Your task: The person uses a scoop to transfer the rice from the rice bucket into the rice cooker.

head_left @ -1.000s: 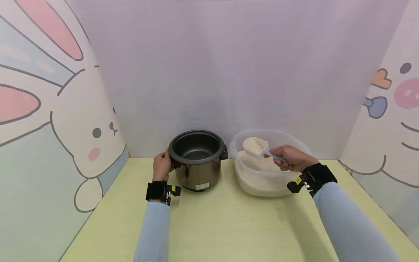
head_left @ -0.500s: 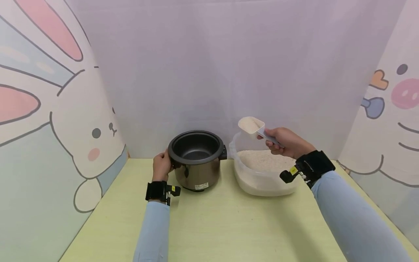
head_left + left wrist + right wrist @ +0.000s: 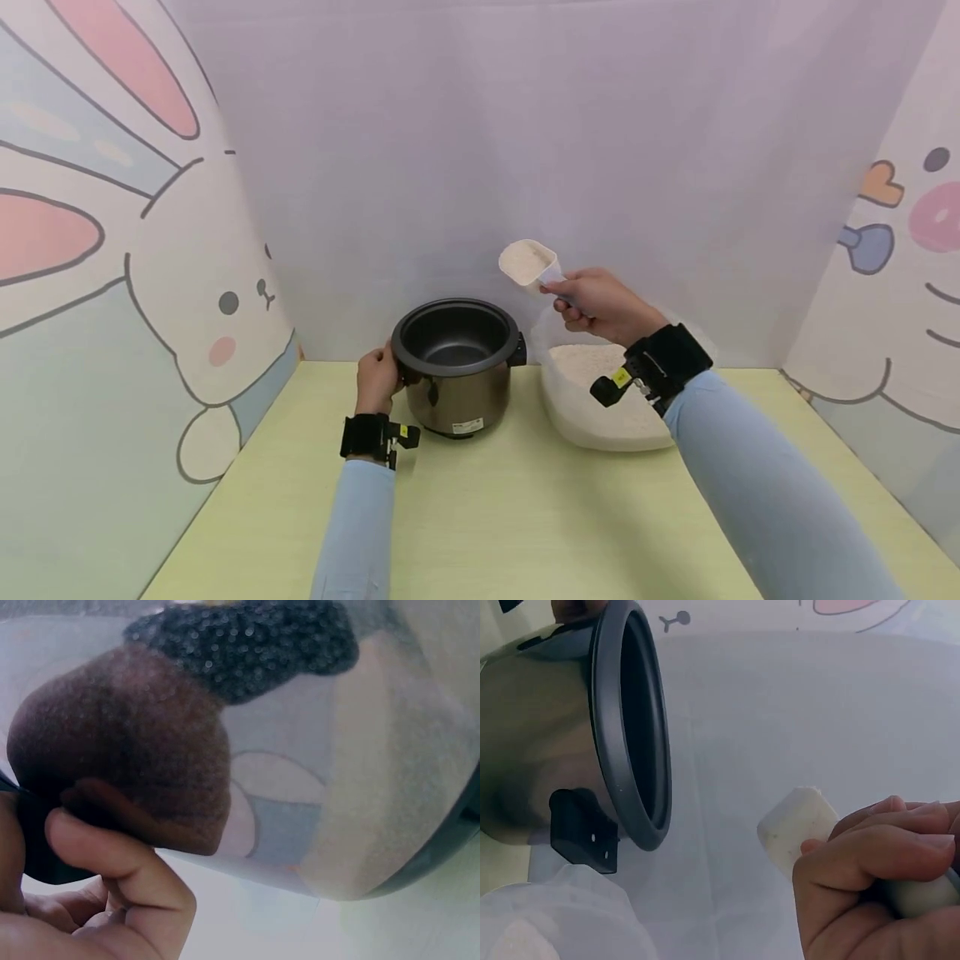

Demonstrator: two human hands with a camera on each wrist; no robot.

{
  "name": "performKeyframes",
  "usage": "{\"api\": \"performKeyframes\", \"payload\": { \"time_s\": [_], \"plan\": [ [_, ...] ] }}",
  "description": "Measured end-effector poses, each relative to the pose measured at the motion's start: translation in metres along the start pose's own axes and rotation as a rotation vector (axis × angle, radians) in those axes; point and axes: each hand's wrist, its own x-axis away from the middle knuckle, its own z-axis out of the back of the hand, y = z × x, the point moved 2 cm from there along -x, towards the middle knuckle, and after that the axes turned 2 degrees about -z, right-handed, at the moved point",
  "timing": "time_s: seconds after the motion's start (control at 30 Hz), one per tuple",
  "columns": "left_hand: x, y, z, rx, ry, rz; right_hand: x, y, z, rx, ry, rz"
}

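A rice cooker [image 3: 457, 392] without a lid stands upright on the table, its dark inside bare. My left hand [image 3: 376, 379] grips its black side handle [image 3: 46, 844]; curled fingers show in the left wrist view. In my right hand [image 3: 600, 304] is the handle of a white measuring scoop [image 3: 527, 262], heaped with what looks like rice. The scoop hangs in the air, higher than the cooker and a little right of its rim. Below the right hand sits a translucent tub [image 3: 600, 437] of the same pale grain, partly hidden by that arm.
A pale yellow-green table [image 3: 480, 517] carries the cooker and the tub side by side. Behind them hangs a plain lilac cloth [image 3: 480, 150]. Cartoon-printed panels [image 3: 217, 367] stand at both sides. The cooker's other handle [image 3: 585, 829] points toward the tub.
My right hand has lifted the filled scoop out of the tub and carried it up and left toward the cooker. The left hand keeps its hold on the cooker handle.
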Motion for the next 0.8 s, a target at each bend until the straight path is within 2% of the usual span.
{"api": "performKeyframes", "payload": {
  "time_s": [0.23,0.47,0.8],
  "plan": [
    [0.003,0.005,-0.003,0.027,-0.015,-0.012,-0.013,0.008,-0.016,0.024,0.01,0.046],
    [0.003,0.005,-0.003,0.003,-0.01,0.005,-0.018,0.016,-0.027,0.027,0.068,0.031],
    [0.004,0.003,0.002,-0.001,-0.005,0.0,-0.027,0.021,-0.037,0.082,0.118,0.058]
  ]
}}
